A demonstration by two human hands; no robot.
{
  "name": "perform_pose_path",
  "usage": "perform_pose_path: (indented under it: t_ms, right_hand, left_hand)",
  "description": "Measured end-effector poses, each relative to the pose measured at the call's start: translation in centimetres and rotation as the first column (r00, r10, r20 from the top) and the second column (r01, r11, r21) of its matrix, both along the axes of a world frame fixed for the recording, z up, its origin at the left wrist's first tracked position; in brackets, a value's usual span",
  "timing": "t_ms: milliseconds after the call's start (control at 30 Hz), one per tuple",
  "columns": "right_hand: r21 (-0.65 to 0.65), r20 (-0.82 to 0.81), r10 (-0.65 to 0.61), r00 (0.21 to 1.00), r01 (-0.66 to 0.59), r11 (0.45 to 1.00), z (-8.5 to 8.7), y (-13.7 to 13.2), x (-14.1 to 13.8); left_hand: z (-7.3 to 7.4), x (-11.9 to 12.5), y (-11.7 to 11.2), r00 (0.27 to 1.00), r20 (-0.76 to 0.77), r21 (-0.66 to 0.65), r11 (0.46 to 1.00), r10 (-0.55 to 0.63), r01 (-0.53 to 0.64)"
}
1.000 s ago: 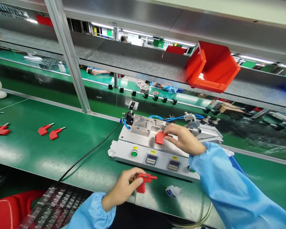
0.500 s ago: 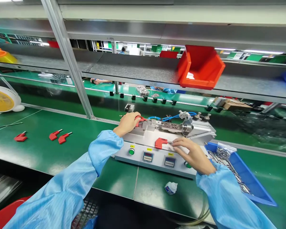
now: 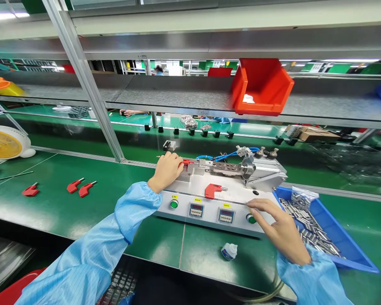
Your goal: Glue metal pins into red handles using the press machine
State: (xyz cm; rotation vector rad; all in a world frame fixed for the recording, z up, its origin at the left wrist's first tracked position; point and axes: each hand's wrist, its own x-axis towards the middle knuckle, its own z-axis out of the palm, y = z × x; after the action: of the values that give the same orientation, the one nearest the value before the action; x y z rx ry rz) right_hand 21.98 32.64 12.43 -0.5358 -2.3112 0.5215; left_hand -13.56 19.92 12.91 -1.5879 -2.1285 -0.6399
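My left hand is closed around a red plastic handle at the left end of the grey bench machine; the fingers hide most of that part. My right hand is open, its fingers stretched over the machine's front right edge. The thumb tip is at the right green button; whether it presses cannot be seen. Another red handle with a metal pin lies on top of the machine between my hands.
A blue tray of metal pins stands to the right. A small white bottle is in front of the machine. Several red handles lie left. A red bin sits on the shelf above; a fan stands far left.
My right hand has moved right and toward me, from the pin of the loose red handle to the right green button. My left hand stays at the machine's left end.
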Motion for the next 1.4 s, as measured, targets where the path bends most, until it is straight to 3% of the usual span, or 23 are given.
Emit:
perform_pose_path:
  t_ms: [433, 567, 767, 867, 1000, 1100, 1233, 1400]
  right_hand:
    - [0.058, -0.031, -0.07, 0.997, 0.072, 0.996, -1.4, -0.5, 0.0]
    - [0.059, -0.015, -0.087, 0.996, 0.088, 0.994, -1.9, -0.5, 0.1]
    - [0.122, 0.03, -0.114, 0.993, 0.109, 0.986, -3.3, -1.1, 0.6]
    - [0.099, 0.039, -0.141, 0.989, 0.137, 0.986, -3.7, -1.1, 0.9]
    - [0.006, 0.041, -0.112, 0.993, 0.112, 0.994, -3.8, -0.5, 1.6]
    - [-0.081, 0.032, -0.09, 0.995, 0.092, 0.992, -4.0, -0.3, 2.1]
    - [-0.126, 0.064, -0.143, 0.988, 0.15, 0.981, -4.8, -0.8, 2.1]
    - [-0.086, 0.062, -0.214, 0.975, 0.219, 0.972, -5.7, -1.3, 1.9]
  left_hand:
    - [-3.0, 0.7, -1.3, 0.992, -0.078, 0.137, 0.985, -0.097, 0.107]
    - [-3.7, 0.8, -2.1, 0.992, -0.013, 0.159, 0.979, -0.125, 0.126]
    - [-4.6, 2.1, -5.4, 0.987, 0.012, 0.27, 0.95, -0.163, 0.154]
    - [-5.5, 3.6, -8.0, 0.993, -0.03, 0.309, 0.944, -0.115, 0.119]
    - [-7.0, 4.9, -10.8, 0.97, -0.113, 0.122, 0.966, -0.213, 0.227]
    - [-7.4, 5.1, -11.7, 0.954, -0.085, -0.005, 0.958, -0.288, 0.288]
    - [-7.0, 4.9, -11.6, 0.966, 0.032, -0.02, 0.966, -0.256, 0.257]
    - [-6.7, 4.7, -11.2, 0.966, 0.215, -0.081, 0.983, -0.147, 0.168]
